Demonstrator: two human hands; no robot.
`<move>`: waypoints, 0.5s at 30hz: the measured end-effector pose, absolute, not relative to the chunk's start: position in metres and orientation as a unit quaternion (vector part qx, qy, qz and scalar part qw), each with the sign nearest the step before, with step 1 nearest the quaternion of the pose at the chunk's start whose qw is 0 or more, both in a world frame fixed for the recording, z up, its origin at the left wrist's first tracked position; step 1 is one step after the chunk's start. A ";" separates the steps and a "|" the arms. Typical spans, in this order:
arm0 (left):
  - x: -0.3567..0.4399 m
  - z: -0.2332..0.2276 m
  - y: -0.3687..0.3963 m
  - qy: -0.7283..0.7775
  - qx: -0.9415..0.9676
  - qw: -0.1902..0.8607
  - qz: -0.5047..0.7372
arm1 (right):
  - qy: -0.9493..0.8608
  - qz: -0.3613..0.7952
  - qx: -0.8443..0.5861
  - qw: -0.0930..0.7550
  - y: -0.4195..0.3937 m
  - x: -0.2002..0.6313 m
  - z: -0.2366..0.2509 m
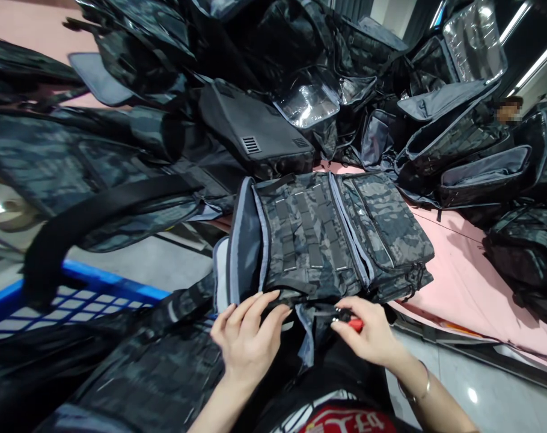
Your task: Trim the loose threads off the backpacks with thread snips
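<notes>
A dark camouflage backpack [300, 234] lies on its back in front of me, its webbing-covered front facing up. Grey-edged zip openings gape at its left end and across its middle. My left hand [249, 334] grips the near edge of the backpack, with fingers bent over the fabric beside a carry strap. Just right of it, my right hand [368, 331] holds small scissors [355, 325] with red and black handles; the blades point left, close to a loose grey-lined flap [306, 334]. Part of the backpack's near side is hidden by my hands.
Many similar camouflage bags [264, 48] are heaped at the back. A pink tabletop [463, 258] shows at right. A blue plastic basket [88, 276] stands at left, with a black curved bar [97, 204] over it. Another backpack [156, 373] lies at lower left.
</notes>
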State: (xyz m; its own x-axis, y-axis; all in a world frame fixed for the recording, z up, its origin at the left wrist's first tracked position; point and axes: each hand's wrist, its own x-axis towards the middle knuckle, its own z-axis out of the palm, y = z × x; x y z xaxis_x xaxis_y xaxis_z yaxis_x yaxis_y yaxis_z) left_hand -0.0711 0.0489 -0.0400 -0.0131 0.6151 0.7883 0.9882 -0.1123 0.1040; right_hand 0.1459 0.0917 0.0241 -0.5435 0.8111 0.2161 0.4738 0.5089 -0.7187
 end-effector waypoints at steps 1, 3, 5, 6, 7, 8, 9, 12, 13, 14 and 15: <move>-0.070 -0.039 0.048 -0.616 -0.652 0.248 -0.366 | -0.840 0.287 -0.383 0.256 0.088 0.145 0.017; -0.067 -0.036 0.046 -0.623 -0.649 0.224 -0.375 | -0.856 0.253 -0.387 0.231 0.083 0.141 0.004; -0.066 -0.033 0.045 -0.629 -0.648 0.203 -0.379 | -0.858 0.235 -0.399 0.222 0.082 0.135 -0.006; -0.065 -0.032 0.044 -0.631 -0.648 0.194 -0.381 | -0.858 0.231 -0.402 0.220 0.083 0.132 -0.008; -0.064 -0.031 0.044 -0.633 -0.648 0.186 -0.382 | -0.860 0.231 -0.401 0.216 0.083 0.130 -0.010; -0.064 -0.030 0.043 -0.634 -0.648 0.181 -0.382 | -0.863 0.232 -0.397 0.211 0.084 0.127 -0.011; -0.063 -0.029 0.043 -0.635 -0.649 0.177 -0.381 | -0.866 0.233 -0.393 0.205 0.085 0.125 -0.011; -0.063 -0.028 0.042 -0.633 -0.652 0.176 -0.379 | -0.874 0.228 -0.386 0.188 0.088 0.120 -0.010; -0.062 -0.029 0.042 -0.631 -0.653 0.176 -0.379 | -0.876 0.224 -0.386 0.184 0.089 0.119 -0.010; -0.062 -0.029 0.042 -0.631 -0.654 0.174 -0.379 | -0.877 0.219 -0.387 0.180 0.089 0.118 -0.010; -0.062 -0.029 0.042 -0.631 -0.655 0.171 -0.378 | -0.878 0.214 -0.389 0.178 0.090 0.117 -0.010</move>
State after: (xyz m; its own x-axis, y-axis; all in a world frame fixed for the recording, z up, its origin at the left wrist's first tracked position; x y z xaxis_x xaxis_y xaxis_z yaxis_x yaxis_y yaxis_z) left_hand -0.0625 0.0417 -0.0290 -0.0830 0.6977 0.7116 0.9564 -0.1450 0.2537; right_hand 0.1172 0.0899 -0.0101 -0.6349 0.7588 0.1452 0.6066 0.6060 -0.5147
